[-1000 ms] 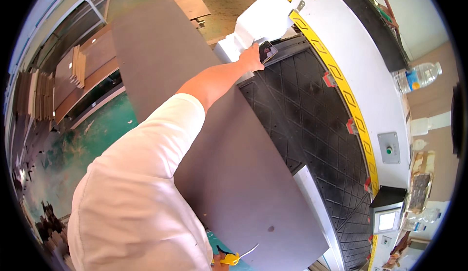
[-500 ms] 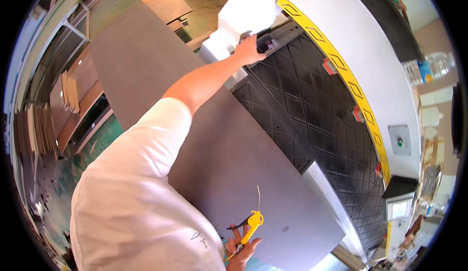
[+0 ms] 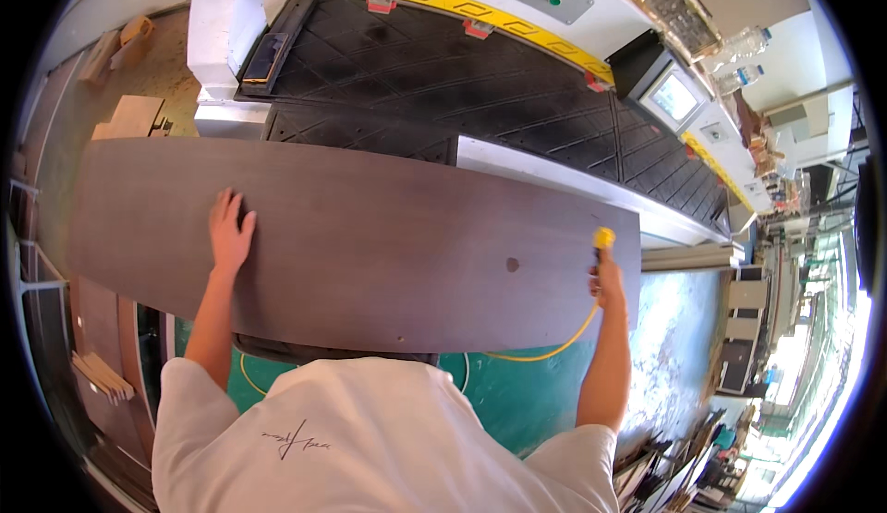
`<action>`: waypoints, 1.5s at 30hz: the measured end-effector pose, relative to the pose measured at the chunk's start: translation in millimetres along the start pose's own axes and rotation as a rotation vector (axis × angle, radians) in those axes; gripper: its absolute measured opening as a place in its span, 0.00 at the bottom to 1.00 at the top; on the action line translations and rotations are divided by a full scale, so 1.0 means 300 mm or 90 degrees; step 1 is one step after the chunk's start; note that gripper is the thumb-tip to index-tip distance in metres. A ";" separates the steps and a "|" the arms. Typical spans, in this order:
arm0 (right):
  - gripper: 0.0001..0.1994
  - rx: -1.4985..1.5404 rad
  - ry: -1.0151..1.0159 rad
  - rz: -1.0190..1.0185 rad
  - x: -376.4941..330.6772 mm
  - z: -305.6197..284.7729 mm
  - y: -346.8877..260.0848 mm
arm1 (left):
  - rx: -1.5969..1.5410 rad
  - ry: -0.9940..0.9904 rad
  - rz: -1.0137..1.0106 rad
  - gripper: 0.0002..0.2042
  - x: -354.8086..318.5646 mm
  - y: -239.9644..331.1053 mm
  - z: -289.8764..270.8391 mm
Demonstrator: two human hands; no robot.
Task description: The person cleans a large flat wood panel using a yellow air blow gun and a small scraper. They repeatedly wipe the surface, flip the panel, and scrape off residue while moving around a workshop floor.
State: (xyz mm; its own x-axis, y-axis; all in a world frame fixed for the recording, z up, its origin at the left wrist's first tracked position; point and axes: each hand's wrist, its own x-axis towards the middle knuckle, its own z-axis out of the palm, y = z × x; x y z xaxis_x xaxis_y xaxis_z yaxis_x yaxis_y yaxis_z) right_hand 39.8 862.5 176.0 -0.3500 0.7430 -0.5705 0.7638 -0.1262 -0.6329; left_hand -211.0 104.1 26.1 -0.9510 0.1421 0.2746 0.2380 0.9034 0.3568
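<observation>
A long brown board (image 3: 388, 236) lies in front of me, with a round dark spot on its right half. Flat on its left part rests my left hand (image 3: 230, 231), fingers stretched out and holding nothing. My right hand (image 3: 606, 280) is wrapped round a yellow air blow gun (image 3: 604, 238) over the board's right end. From it a yellow hose (image 3: 564, 345) curves down past the near edge of the board. The gun is somewhat blurred, and its nozzle is hard to make out.
Beyond the board is a machine with a black grooved bed (image 3: 407, 60) and a yellow-striped white beam (image 3: 462, 10). A dark flat phone-like thing (image 3: 266, 59) sits at its left corner. A small screen (image 3: 671, 94) and plastic bottles (image 3: 739, 47) are at the right.
My left hand has come back from the machine's corner onto the board. My right hand has carried the blow gun out to the right. The view has turned.
</observation>
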 end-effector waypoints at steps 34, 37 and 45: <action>0.23 -0.239 -0.804 -0.130 -2.078 2.068 -0.038 | 0.092 0.088 -0.421 0.33 -0.431 -1.857 -0.785; 0.21 -0.325 -0.835 -0.244 -2.279 2.437 -0.094 | 0.092 0.040 -0.461 0.34 -0.383 -2.074 -0.865; 0.19 -0.349 -0.844 -0.260 -2.474 2.611 -0.202 | 0.150 0.028 -0.478 0.33 -0.293 -2.332 -0.915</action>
State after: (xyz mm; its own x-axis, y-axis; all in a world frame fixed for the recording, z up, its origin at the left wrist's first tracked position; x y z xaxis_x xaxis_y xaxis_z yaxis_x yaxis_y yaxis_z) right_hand -171.6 -196.1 227.8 -0.5805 -0.4959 -0.6458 0.4923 0.4180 -0.7635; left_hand -239.5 -651.5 -2.5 -0.8310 -0.5517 0.0714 -0.5177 0.8138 0.2640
